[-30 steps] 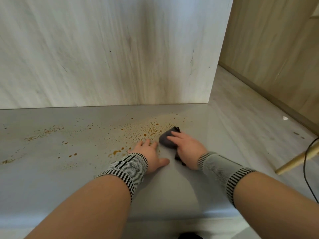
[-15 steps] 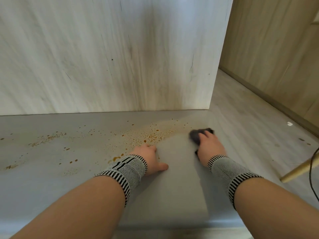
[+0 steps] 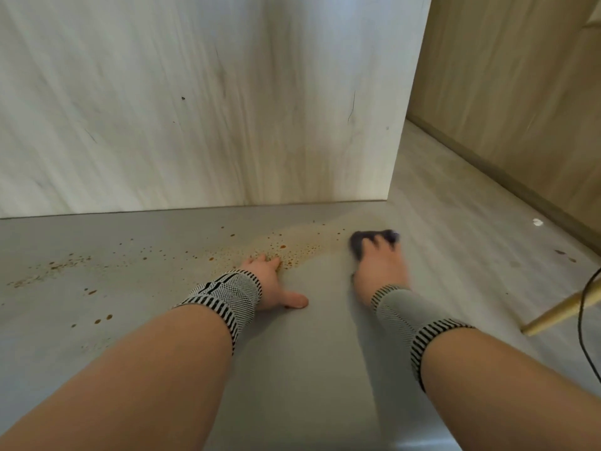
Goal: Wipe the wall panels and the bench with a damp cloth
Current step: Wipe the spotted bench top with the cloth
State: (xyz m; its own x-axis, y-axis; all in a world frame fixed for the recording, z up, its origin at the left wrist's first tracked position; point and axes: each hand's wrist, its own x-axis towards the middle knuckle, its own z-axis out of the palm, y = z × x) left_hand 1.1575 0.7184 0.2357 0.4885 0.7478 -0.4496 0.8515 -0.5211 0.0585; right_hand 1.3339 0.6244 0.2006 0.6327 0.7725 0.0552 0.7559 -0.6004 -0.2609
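The grey bench (image 3: pixel 292 369) runs across the lower view and is spattered with brown spots (image 3: pixel 286 249) toward the back. A pale wood-grain wall panel (image 3: pixel 195 102) rises behind it. My right hand (image 3: pixel 379 268) presses a dark cloth (image 3: pixel 357 240) flat onto the bench near its right end; the hand is blurred and covers most of the cloth. Flat on the bench lies my left hand (image 3: pixel 273 283), fingers spread among the brown spots, thumb out to the right.
The bench ends at the right, with pale floor (image 3: pixel 471 239) beyond and a tan wooden wall (image 3: pixel 520 92) behind it. A light wooden stick (image 3: pixel 559 312) and a black cable (image 3: pixel 585 336) cross the right edge. A small white scrap (image 3: pixel 538 222) lies on the floor.
My right hand has slid the cloth rightward and away from me, from beside the left hand to the bench's right end. The left hand has stayed planted.
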